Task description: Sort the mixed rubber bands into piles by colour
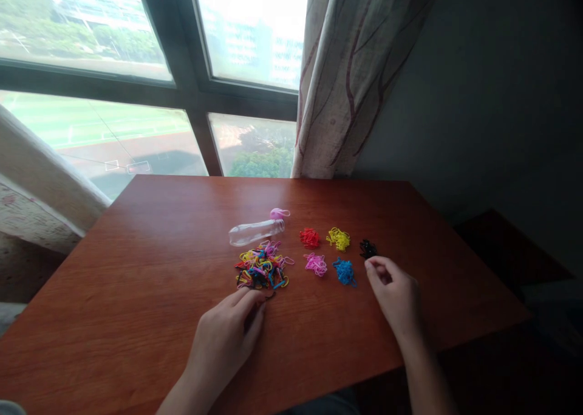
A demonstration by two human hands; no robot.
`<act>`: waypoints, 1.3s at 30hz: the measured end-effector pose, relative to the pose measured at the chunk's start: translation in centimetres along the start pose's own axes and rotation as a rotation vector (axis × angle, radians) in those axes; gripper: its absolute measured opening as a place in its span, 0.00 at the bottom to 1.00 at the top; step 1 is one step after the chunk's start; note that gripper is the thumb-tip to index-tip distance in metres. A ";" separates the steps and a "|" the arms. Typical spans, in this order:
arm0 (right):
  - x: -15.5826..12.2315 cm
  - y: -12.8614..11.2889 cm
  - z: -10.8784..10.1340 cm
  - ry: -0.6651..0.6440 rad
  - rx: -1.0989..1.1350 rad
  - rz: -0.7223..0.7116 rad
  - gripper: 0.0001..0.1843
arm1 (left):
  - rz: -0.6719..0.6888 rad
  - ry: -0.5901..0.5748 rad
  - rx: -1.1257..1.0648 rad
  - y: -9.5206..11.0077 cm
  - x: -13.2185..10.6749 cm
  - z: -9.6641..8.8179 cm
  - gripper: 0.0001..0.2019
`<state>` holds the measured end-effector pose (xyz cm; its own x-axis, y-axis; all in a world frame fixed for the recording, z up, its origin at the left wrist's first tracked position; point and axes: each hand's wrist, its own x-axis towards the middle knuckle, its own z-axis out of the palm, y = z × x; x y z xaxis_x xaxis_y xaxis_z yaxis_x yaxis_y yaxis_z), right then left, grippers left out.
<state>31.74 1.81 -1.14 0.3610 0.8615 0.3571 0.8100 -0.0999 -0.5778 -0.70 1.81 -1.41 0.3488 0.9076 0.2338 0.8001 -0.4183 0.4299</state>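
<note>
Small elastic bands of mixed colours lie in a loose pile [262,266] on the table. At its near edge my left hand [230,327] pinches a black elastic band [271,295], whose end sticks out past the fingertips. My right hand [394,290] is beside a small heap of black bands [367,248], thumb and forefinger pressed together; whatever they may hold is hidden. Between the hands lie separate heaps of red bands [310,237], yellow bands [338,239], pink bands [316,264] and blue bands [345,271].
Behind the mixed pile a clear plastic bottle [255,232] lies on its side, with a pink cap [278,214] by its mouth. The brown wooden table [136,293] reaches to a window, with a curtain [346,75] at its right. A pale round rim [10,408] shows at bottom left.
</note>
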 end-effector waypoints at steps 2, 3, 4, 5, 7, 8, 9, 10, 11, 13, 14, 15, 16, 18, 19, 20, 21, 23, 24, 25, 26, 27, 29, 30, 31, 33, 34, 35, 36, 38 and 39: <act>1.2 1.6 -0.4 0.040 -0.046 0.038 0.20 | 0.011 -0.004 0.002 0.0 0.0 0.1 0.09; 1.7 2.2 -0.4 0.047 -0.060 0.056 0.21 | 0.013 -0.006 0.004 0.0 0.0 0.1 0.09; 2.0 2.7 -0.4 0.049 -0.068 0.071 0.22 | 0.013 -0.007 0.007 0.0 0.0 0.1 0.09; 2.3 3.1 -0.3 0.044 -0.072 0.083 0.22 | 0.013 -0.009 0.010 0.0 0.0 0.1 0.09; 2.5 3.5 0.0 0.028 -0.072 0.097 0.22 | 0.012 -0.015 0.016 0.0 0.0 0.1 0.09; 2.5 3.6 0.2 0.024 -0.068 0.102 0.22 | 0.012 -0.018 0.017 0.0 -0.1 0.1 0.09; 2.5 3.7 0.3 0.021 -0.064 0.105 0.22 | 0.012 -0.021 0.017 0.0 -0.1 0.0 0.09; 2.5 3.7 0.4 0.021 -0.061 0.109 0.22 | 0.012 -0.022 0.017 0.0 -0.1 0.0 0.09; 2.5 3.7 0.4 0.021 -0.062 0.111 0.22 | 0.012 -0.022 0.017 0.0 -0.1 0.0 0.09; 2.5 3.7 0.5 0.022 -0.071 0.113 0.22 | 0.013 -0.018 0.021 0.0 -0.1 0.0 0.09; 2.4 3.6 0.5 0.023 -0.076 0.113 0.22 | 0.015 -0.017 0.024 0.0 -0.1 0.0 0.09; 2.4 3.5 0.4 0.026 -0.080 0.112 0.22 | 0.016 -0.015 0.026 0.1 -0.1 0.0 0.10; 2.3 3.4 0.3 0.030 -0.081 0.111 0.21 | 0.017 -0.015 0.028 0.1 -0.1 -0.1 0.10; 2.0 2.9 0.2 0.045 -0.079 0.111 0.22 | 0.014 -0.017 0.027 0.2 -0.1 -0.1 0.10; 1.7 2.5 0.2 0.054 -0.079 0.108 0.22 | 0.011 -0.018 0.026 0.2 -0.1 -0.1 0.10; 1.4 2.1 0.2 0.063 -0.078 0.103 0.22 | 0.007 -0.019 0.024 0.2 -0.1 -0.1 0.10; 1.1 1.6 0.3 0.070 -0.074 0.094 0.22 | 0.004 -0.021 0.020 0.2 -0.1 -0.1 0.10; 0.1 0.4 0.6 0.062 -0.047 0.068 0.21 | -0.005 -0.022 0.007 0.2 -0.1 -0.1 0.10; -0.5 -0.3 0.9 0.046 -0.022 0.052 0.20 | -0.011 -0.022 -0.003 0.2 -0.1 -0.1 0.10; -1.2 -1.1 1.2 0.022 0.010 0.035 0.19 | -0.019 -0.022 -0.015 0.2 -0.1 -0.1 0.09; -1.9 -2.0 1.6 -0.007 0.045 0.017 0.18 | -0.029 -0.023 -0.030 0.2 -0.1 0.0 0.09; -2.7 -2.9 2.0 -0.031 0.083 0.002 0.16 | -0.038 -0.024 -0.050 0.1 -0.1 0.0 0.09; -4.2 -4.8 2.9 -0.088 0.166 -0.031 0.14 | -0.058 -0.025 -0.099 -0.1 -0.1 0.0 0.09; -4.9 -5.8 3.4 -0.129 0.210 -0.046 0.13 | -0.067 -0.025 -0.125 -0.1 -0.1 0.1 0.09; -5.6 -6.6 3.9 -0.172 0.251 -0.064 0.12 | -0.075 -0.028 -0.147 -0.2 -0.1 0.1 0.09; -6.5 -8.1 4.8 -0.251 0.279 -0.128 0.11 | -0.089 -0.038 -0.169 -0.1 0.1 0.0 0.09; -6.9 -8.5 5.1 -0.283 0.269 -0.168 0.11 | -0.093 -0.045 -0.165 0.0 0.3 0.0 0.09; -7.1 -8.9 5.4 -0.309 0.250 -0.204 0.10 | -0.095 -0.052 -0.151 0.2 0.5 0.0 0.09; -7.2 -9.1 5.6 -0.329 0.230 -0.232 0.10 | -0.094 -0.056 -0.126 0.4 0.7 -0.1 0.08; -7.2 -9.2 5.7 -0.355 0.207 -0.254 0.09 | -0.078 -0.058 -0.056 0.9 1.4 -0.2 0.08; -7.1 -9.2 5.7 -0.360 0.205 -0.255 0.08 | -0.065 -0.057 -0.015 1.2 1.7 -0.2 0.08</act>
<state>19.13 -0.57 -2.54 -0.0491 0.9669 0.2504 0.7311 0.2056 -0.6506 0.74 2.87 -0.34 0.3236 0.9334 0.1548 0.8149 -0.3581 0.4558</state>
